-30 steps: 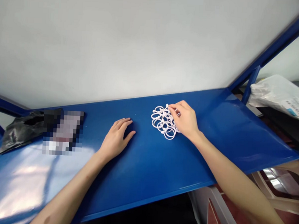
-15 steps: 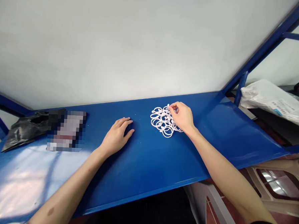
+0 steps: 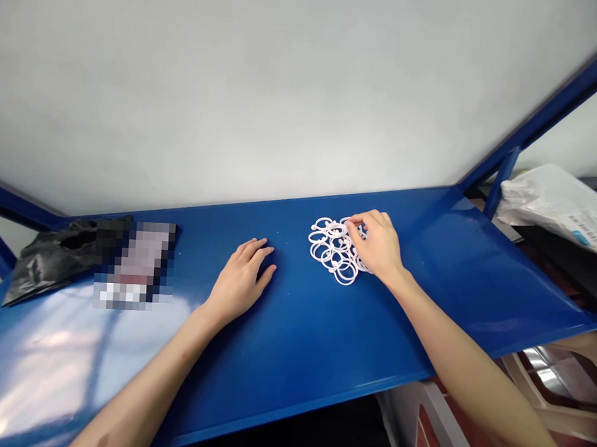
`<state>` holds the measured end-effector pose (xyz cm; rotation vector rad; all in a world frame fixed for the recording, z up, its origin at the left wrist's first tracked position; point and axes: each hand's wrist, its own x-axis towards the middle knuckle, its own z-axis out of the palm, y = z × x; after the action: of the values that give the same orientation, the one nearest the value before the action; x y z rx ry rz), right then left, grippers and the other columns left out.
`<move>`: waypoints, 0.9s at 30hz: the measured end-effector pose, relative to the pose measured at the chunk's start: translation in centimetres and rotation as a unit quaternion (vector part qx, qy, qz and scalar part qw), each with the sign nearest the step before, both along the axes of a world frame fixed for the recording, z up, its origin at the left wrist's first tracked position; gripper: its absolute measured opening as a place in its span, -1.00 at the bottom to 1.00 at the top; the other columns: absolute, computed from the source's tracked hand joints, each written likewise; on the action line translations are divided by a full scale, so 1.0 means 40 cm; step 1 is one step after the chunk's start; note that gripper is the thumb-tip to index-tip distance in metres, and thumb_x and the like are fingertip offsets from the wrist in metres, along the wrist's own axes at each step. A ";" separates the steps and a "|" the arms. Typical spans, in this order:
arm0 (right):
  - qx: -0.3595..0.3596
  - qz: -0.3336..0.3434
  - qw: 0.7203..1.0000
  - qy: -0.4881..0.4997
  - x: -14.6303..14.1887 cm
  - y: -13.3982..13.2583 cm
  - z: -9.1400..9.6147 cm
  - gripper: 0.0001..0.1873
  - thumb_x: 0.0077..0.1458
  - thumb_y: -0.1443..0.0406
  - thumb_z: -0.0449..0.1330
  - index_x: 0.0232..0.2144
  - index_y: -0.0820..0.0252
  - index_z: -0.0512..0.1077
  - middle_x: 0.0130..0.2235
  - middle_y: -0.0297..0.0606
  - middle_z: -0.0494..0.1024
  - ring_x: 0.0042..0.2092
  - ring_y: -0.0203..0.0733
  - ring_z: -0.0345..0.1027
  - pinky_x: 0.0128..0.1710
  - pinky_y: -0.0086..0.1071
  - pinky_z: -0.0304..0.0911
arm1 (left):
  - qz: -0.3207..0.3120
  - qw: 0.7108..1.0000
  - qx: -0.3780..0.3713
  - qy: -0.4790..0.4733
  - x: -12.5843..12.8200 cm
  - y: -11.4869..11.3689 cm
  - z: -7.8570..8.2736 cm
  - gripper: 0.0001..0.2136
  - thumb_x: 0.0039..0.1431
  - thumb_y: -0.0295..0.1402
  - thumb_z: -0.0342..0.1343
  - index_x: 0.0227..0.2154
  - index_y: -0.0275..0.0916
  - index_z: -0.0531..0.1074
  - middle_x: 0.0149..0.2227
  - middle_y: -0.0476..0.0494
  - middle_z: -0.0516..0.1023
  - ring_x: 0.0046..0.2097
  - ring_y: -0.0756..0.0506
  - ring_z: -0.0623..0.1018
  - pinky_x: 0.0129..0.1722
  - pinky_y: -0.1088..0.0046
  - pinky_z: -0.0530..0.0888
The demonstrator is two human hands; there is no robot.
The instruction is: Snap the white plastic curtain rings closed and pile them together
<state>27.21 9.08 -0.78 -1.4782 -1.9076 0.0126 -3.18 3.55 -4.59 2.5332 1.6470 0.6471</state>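
A loose pile of thin white rings (image 3: 340,260), each with a small knob on it, lies overlapping on the blue table (image 3: 272,342). My right hand (image 3: 378,244) is over the pile's right side, thumb and forefinger pinched together on one white ring at the top. The palm and fingers hide some of the rings. My left hand (image 3: 241,277) rests on the table to the left of the pile, fingers stretched and thumb apart, touching none of the rings.
A black plastic bag (image 3: 51,257) and a blurred-out flat object (image 3: 141,258) lie at the left. A pale wall (image 3: 285,96) rises behind the table. Blue frame bars (image 3: 503,181) and a clear-wrapped package (image 3: 554,203) are at the right. Below is a beige plastic stool (image 3: 525,382).
The view has shifted slightly, so the table and pile appear a little farther right. My right hand stays pinched at the pile's top, its fingertips slightly lower. My left hand rests much as before.
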 end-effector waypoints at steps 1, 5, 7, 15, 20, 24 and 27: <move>0.004 0.007 1.000 0.000 -0.001 -0.003 0.000 -0.79 0.30 0.19 0.12 -0.26 0.13 0.53 -0.22 -0.17 0.57 -0.14 0.01 0.35 -0.16 -0.13 0.30 | 0.000 1.000 -0.001 -0.002 0.001 -0.001 0.001 -0.64 0.39 -0.21 -0.03 0.10 -0.31 0.42 0.23 -0.36 0.42 0.30 -0.34 0.34 0.27 -0.03 0.39; 0.016 0.026 0.999 0.009 -0.003 -0.011 0.003 -0.79 0.32 0.21 0.11 -0.24 0.13 0.53 -0.23 -0.17 0.57 -0.16 -0.02 0.35 -0.13 -0.11 0.31 | -0.001 1.000 -0.005 -0.010 0.003 -0.007 0.004 -0.66 0.39 -0.21 -0.03 0.10 -0.26 0.41 0.22 -0.35 0.42 0.31 -0.34 0.35 0.25 -0.07 0.39; 0.020 0.029 0.999 0.008 -0.002 -0.012 0.004 -0.78 0.32 0.20 0.11 -0.24 0.13 0.53 -0.23 -0.16 0.57 -0.16 -0.01 0.35 -0.11 -0.09 0.32 | 0.000 1.000 -0.005 -0.005 0.004 -0.010 0.005 -0.66 0.39 -0.22 -0.03 0.10 -0.25 0.41 0.23 -0.34 0.41 0.31 -0.34 0.34 0.25 -0.08 0.39; -0.012 0.102 0.994 -0.048 0.003 -0.008 0.016 -0.39 0.29 -0.11 0.08 0.21 0.07 0.37 0.30 -0.13 0.36 0.35 0.15 0.11 0.28 0.14 0.16 | 0.002 1.000 -0.003 0.010 0.004 -0.011 0.008 -0.64 0.40 -0.20 -0.06 0.11 -0.29 0.41 0.24 -0.36 0.41 0.31 -0.36 0.34 0.27 -0.05 0.39; -0.140 0.154 0.967 -0.144 -0.011 0.001 0.001 -0.19 0.26 -0.22 0.01 0.39 -0.02 0.12 0.45 -0.19 0.06 0.47 0.22 -0.22 0.40 0.27 -0.16 | 0.003 1.000 -0.005 0.020 0.005 -0.009 0.009 -0.63 0.40 -0.21 -0.07 0.11 -0.29 0.40 0.25 -0.36 0.39 0.32 -0.36 0.33 0.27 -0.05 0.38; -0.176 0.160 0.958 -0.163 -0.017 0.001 -0.007 -0.14 0.26 -0.24 -0.03 0.43 0.02 0.04 0.45 -0.12 0.04 0.47 0.26 -0.25 0.39 0.28 -0.16 | 0.004 1.000 -0.006 0.023 0.005 -0.008 0.010 -0.63 0.41 -0.20 -0.09 0.11 -0.30 0.41 0.25 -0.35 0.39 0.33 -0.35 0.32 0.27 -0.03 0.37; -0.178 0.148 0.957 -0.173 -0.021 -0.003 -0.007 -0.10 0.23 -0.27 -0.04 0.44 0.01 0.00 0.46 -0.13 0.00 0.48 0.28 -0.31 0.39 0.29 -0.17 | 0.001 1.000 -0.008 0.022 0.006 -0.007 0.011 -0.62 0.41 -0.21 -0.08 0.10 -0.32 0.41 0.25 -0.36 0.39 0.32 -0.35 0.32 0.28 -0.01 0.37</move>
<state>26.38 8.96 -1.04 -1.4783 -2.5046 0.2642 -2.94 3.28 -4.14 2.5531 1.6614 0.5812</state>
